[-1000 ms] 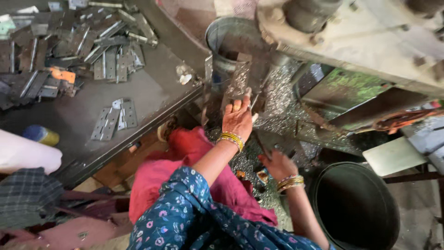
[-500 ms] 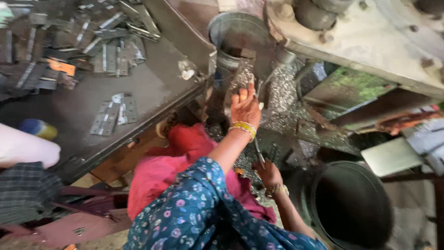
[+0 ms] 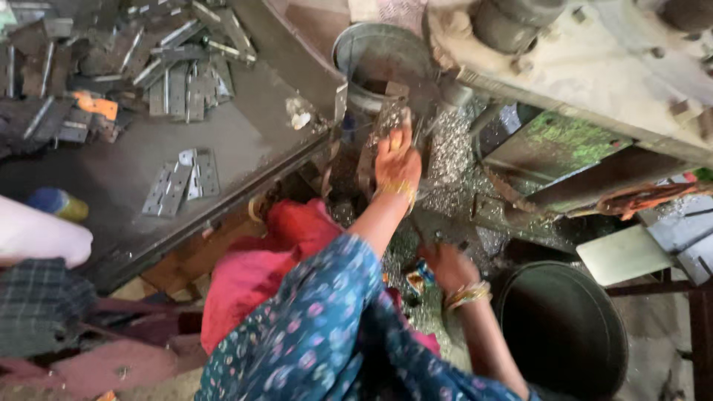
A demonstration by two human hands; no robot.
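In the head view, the left hand (image 3: pixel 397 160) reaches up and forward, fingers together and extended, resting against a flat metal piece (image 3: pixel 388 122) that stands at the mouth of the machine, just below the grey metal bucket (image 3: pixel 371 56). Whether the fingers actually pinch the piece or only press on it cannot be told, since the hand is seen from behind. Yellow bangles (image 3: pixel 395 189) ring that wrist.

The right hand (image 3: pixel 449 266) hangs lower, down among the shiny metal shavings (image 3: pixel 449 160) that litter the floor under the machine; its fingers curl downward, but the blur hides whether they grip anything. More bangles (image 3: pixel 468 295) sit on this wrist too. Just beside it stands a large dark round tub (image 3: pixel 564 327).

Both arms come out of a blue floral sleeve (image 3: pixel 312 327), with red-pink cloth (image 3: pixel 260 267) beneath it.

To the left lies a dark worktable (image 3: pixel 252 141). A small group of grey hinges (image 3: pixel 182 178) lies near its middle, well apart from both hands, and a bigger heap of hinges and metal plates (image 3: pixel 148 59) covers its far end, with one orange piece (image 3: pixel 96 105) among them. The pale, worn body of the machine (image 3: pixel 594 67) fills the upper right. At the left edge, another person's pale sleeve (image 3: pixel 37 234) enters the view, near a blue and yellow object (image 3: pixel 58 202).
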